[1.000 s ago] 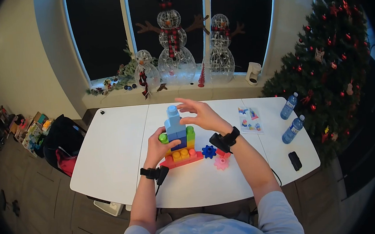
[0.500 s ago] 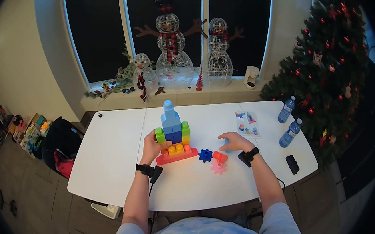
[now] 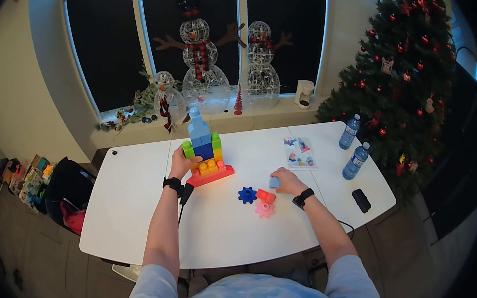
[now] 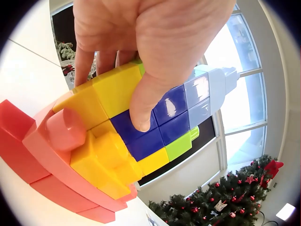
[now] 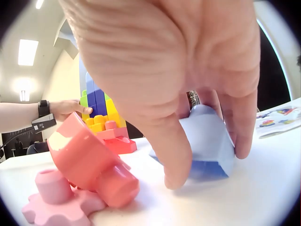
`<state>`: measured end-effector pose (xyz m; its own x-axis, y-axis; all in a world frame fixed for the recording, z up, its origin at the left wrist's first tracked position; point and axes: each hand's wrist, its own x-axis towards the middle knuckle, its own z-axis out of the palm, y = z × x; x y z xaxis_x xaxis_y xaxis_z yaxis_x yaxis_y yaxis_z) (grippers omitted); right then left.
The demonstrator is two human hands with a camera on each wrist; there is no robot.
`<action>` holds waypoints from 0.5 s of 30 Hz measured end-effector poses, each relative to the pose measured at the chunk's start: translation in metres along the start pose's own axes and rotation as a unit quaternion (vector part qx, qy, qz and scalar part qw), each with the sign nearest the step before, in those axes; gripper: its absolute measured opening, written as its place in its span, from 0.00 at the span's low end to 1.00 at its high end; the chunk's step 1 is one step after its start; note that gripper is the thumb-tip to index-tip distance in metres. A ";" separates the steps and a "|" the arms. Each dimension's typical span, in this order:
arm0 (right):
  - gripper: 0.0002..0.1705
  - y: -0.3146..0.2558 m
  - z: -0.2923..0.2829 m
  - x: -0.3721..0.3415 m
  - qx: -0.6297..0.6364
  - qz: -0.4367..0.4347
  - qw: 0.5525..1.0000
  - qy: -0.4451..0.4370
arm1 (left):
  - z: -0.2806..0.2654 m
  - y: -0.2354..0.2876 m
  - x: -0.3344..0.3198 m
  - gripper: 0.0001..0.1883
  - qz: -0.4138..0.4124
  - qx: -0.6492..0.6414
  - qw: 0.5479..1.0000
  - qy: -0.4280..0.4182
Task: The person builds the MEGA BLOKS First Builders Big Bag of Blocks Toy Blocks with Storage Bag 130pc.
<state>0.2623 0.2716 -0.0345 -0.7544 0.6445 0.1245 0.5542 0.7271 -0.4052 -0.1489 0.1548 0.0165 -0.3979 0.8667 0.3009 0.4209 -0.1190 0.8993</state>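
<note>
My left hand grips a tower of toy building blocks from its left side, thumb across the dark blue blocks and fingers behind. The tower stands upright on a red base, with yellow and green blocks at its sides and light blue blocks on top. To the right, my right hand pinches a loose light blue block at the tabletop, thumb on one side and fingers on the other. Near it lie a red block, a pink gear and a dark blue gear.
A picture sheet lies on the white table at the back right. Two water bottles and a black case are near the right edge. Wire snowmen stand on the sill behind; a decorated tree is at right.
My right hand has come down from the tower's top to the table at right and taken hold of the light blue block. With my left hand on it, the tower has shifted toward the back.
</note>
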 end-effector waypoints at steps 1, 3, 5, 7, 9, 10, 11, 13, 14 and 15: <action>0.35 0.000 0.003 -0.001 0.001 0.014 1.000 0.011 | 0.003 -0.004 -0.001 0.28 -0.001 0.000 1.000 -0.001; 0.35 0.001 0.006 -0.003 0.002 0.029 0.999 0.022 | 0.009 -0.013 -0.007 0.30 0.040 -0.020 0.994 0.103; 0.36 0.008 0.007 -0.002 0.014 0.030 0.998 0.055 | 0.013 0.015 -0.021 0.29 0.121 0.078 0.966 0.217; 0.36 0.003 -0.006 -0.007 0.054 0.042 0.994 0.082 | 0.022 0.048 -0.043 0.28 0.195 0.173 0.909 0.325; 0.36 -0.004 -0.019 -0.008 0.094 0.053 0.989 0.103 | 0.037 0.069 -0.064 0.24 0.161 0.108 0.943 0.269; 0.36 -0.006 -0.023 -0.005 0.156 0.056 0.979 0.118 | 0.050 0.071 -0.073 0.20 0.117 0.074 0.975 0.171; 0.36 -0.009 -0.027 -0.002 0.217 0.059 0.965 0.134 | 0.064 0.075 -0.082 0.20 0.118 0.098 0.985 0.075; 0.36 -0.028 -0.038 -0.005 0.311 0.088 0.939 0.121 | 0.092 0.073 -0.099 0.23 0.164 0.159 0.971 -0.076; 0.35 -0.035 -0.041 -0.005 0.400 0.118 0.902 0.111 | 0.105 0.064 -0.106 0.24 0.210 0.197 0.949 -0.130; 0.35 -0.036 -0.038 -0.004 0.400 0.117 0.902 0.112 | 0.117 0.054 -0.113 0.24 0.211 0.197 0.949 -0.129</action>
<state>0.2587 0.2517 0.0139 -0.5108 0.8545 0.0943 0.1908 0.2196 -0.9567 0.0143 0.1072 -0.0059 0.0660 0.8778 0.4745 0.7903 -0.3363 0.5121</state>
